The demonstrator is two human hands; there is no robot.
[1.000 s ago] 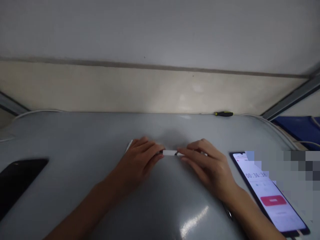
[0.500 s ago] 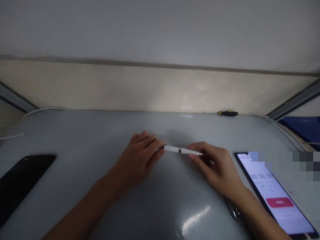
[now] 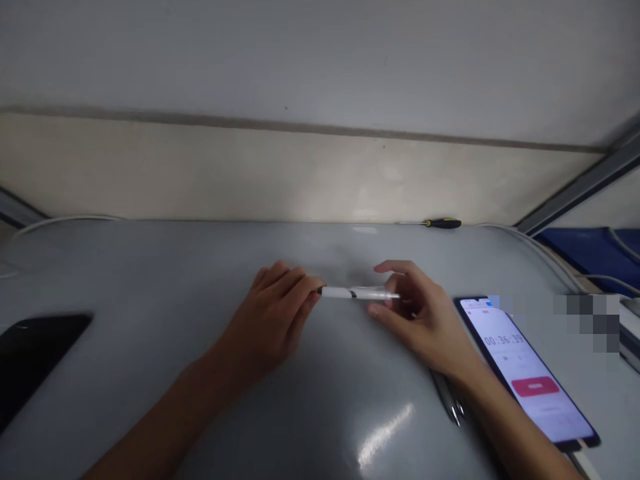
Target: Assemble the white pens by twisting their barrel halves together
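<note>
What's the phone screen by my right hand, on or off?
On: the phone shows lit timer digits and a red button.

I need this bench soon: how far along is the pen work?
Perhaps done: the silver-tipped pens on the table. In hand: the white pen, in the left hand, the right hand open around its tip. Left, probably: setting this pen down; whether it's finished is unclear.
</note>
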